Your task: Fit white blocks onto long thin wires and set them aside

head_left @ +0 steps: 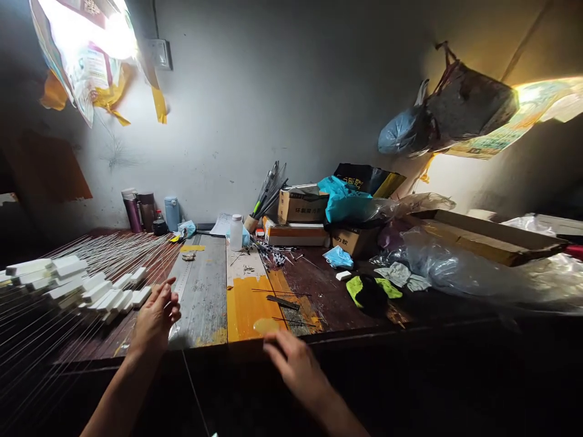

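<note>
My left hand [157,312] is closed, its fingertips pinching a thin rod [194,379] that slants down past the table's front edge. A small pale bit shows at the rod's lower end. My right hand [294,361] is at the front edge of an orange-yellow taped strip [246,303], thumb and fingers slightly apart, with nothing visible between them. Just beyond its fingertips is a pale yellowish, glossy patch [264,326]. Beside that patch lie thin dark sticks [298,321] and a flat dark strip [283,302].
White blocks [107,297] with many thin rods are heaped at the left. A white bottle [235,232], a holder of sticks [251,223] and cardboard boxes [303,205] stand at the back. Black-and-green gloves [371,291] and plastic bags [464,273] lie to the right.
</note>
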The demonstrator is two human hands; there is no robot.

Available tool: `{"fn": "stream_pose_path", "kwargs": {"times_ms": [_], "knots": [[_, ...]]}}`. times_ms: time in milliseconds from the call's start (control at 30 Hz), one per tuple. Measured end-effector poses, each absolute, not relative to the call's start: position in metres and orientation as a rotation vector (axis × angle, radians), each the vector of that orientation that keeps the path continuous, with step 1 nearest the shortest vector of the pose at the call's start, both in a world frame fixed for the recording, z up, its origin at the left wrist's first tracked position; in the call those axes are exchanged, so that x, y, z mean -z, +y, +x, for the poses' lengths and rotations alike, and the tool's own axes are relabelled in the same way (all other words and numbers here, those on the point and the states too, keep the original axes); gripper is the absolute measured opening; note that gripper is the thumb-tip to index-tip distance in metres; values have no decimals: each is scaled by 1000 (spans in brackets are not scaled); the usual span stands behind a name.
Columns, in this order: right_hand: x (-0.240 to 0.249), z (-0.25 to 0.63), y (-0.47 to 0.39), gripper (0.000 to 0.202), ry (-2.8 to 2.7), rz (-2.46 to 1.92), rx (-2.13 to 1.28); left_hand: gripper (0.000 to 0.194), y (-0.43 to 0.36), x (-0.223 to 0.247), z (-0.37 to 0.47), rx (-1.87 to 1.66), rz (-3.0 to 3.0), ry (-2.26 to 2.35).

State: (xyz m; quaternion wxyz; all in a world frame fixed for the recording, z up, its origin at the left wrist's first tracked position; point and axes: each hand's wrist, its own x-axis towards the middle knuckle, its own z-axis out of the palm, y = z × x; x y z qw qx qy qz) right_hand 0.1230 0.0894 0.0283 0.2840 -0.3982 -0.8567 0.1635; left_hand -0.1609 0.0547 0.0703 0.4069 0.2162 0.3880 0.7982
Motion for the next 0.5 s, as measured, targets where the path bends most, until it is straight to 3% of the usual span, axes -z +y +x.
{"fn": "stream_pose_path", "kwargs": {"times_ms": [167, 500], "knots": [[-79, 76, 199, 13, -2400, -1107, -308, 35, 36, -61, -159, -2090, 445, 982], [-60, 20, 288, 28, -2591, -1194, -282, 41, 22, -53, -150, -2042, 471, 1137]]}}
